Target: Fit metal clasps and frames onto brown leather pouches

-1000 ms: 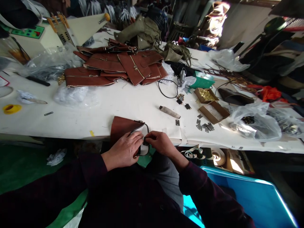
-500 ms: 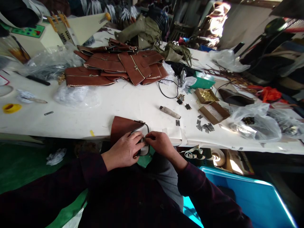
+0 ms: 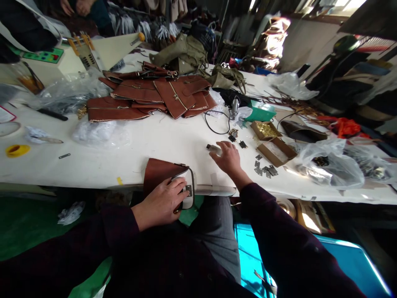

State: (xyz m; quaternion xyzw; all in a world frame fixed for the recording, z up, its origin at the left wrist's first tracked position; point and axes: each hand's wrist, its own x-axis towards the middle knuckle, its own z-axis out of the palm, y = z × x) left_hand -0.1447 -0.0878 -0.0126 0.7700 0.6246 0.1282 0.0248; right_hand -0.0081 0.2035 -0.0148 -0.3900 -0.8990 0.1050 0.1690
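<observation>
At the table's front edge, my left hand (image 3: 163, 200) grips a brown leather bag piece (image 3: 158, 174), fingers over its pale inner face. A small dark plate (image 3: 188, 190) with holes lies on that face by my fingertips. The piece has a dark, rounded rim on its right side. My right hand (image 3: 228, 158) is over a short tool (image 3: 215, 150) with a pale wrapped body and a dark end. Thumb and fingers are apart on either side of the tool, which lies on the table; my hand covers most of it.
Brown leather pieces with zippers (image 3: 130, 89) are piled behind. Metal plates (image 3: 266, 169), an open box (image 3: 276, 151), a box of brass bits (image 3: 265, 129) and plastic bags (image 3: 331, 165) stand right. A yellow tape roll (image 3: 17, 150) lies left. Another person's hands (image 3: 76, 6) show top left.
My right hand has left the leather piece and moved right and forward to the wrapped tool. My left hand still holds the piece, and the plate on it is now uncovered.
</observation>
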